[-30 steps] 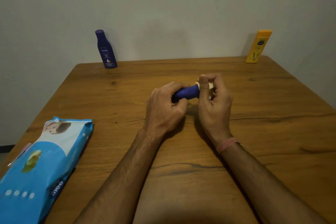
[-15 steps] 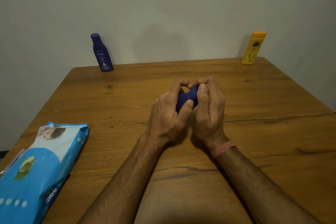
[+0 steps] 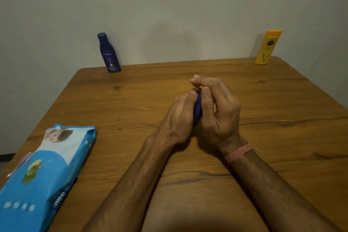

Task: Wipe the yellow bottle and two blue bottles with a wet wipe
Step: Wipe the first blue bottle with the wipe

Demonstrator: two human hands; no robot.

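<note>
Small dark-blue bottle (image 3: 197,106) we clutch in left hand (image 3: 178,118) and right hand (image 3: 218,113); NIVEA blue bottle (image 3: 109,52), yellow bottle (image 3: 267,47), "mee" wipes pack (image 3: 43,175) wait

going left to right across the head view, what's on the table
light blue wet wipes pack → dark blue upright lotion bottle → left hand → small blue bottle gripped between both hands → right hand → yellow upright lotion bottle
</note>
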